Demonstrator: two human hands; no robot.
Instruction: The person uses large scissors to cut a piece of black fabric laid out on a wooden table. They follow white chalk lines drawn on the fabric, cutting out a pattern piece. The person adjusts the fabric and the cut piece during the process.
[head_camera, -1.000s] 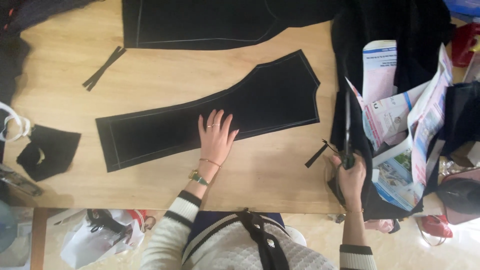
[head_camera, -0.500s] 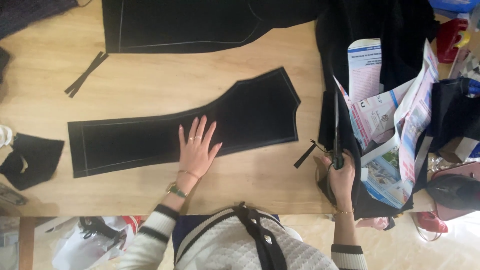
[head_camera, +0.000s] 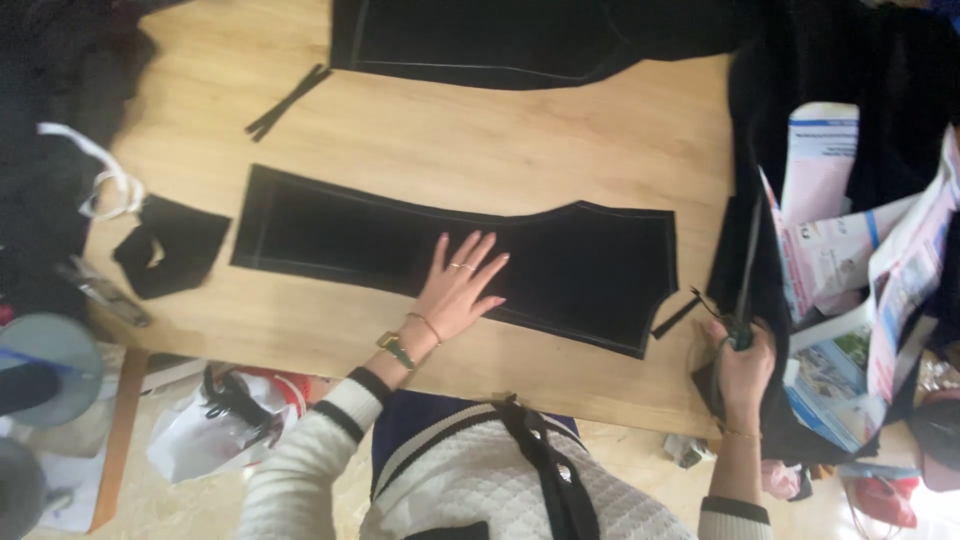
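A long black cut fabric piece (head_camera: 350, 235) with chalk lines lies flat on the wooden table (head_camera: 500, 140). My left hand (head_camera: 458, 285) rests flat on its middle, fingers spread. My right hand (head_camera: 742, 365) grips the handles of long black scissors (head_camera: 748, 270) at the table's right edge, blades pointing away from me beside dark cloth. A thin black strip (head_camera: 678, 316) lies between the fabric piece and the scissors.
A larger black fabric panel (head_camera: 480, 40) lies at the far edge. A thin strip (head_camera: 288, 100) and a small black scrap (head_camera: 170, 255) lie at left. Folded papers (head_camera: 850, 260) and dark cloth pile at right. Bags sit on the floor.
The view has shifted, so the fabric piece now sits more to the right in frame. My left hand stays flat on it and my right hand keeps hold of the scissors.
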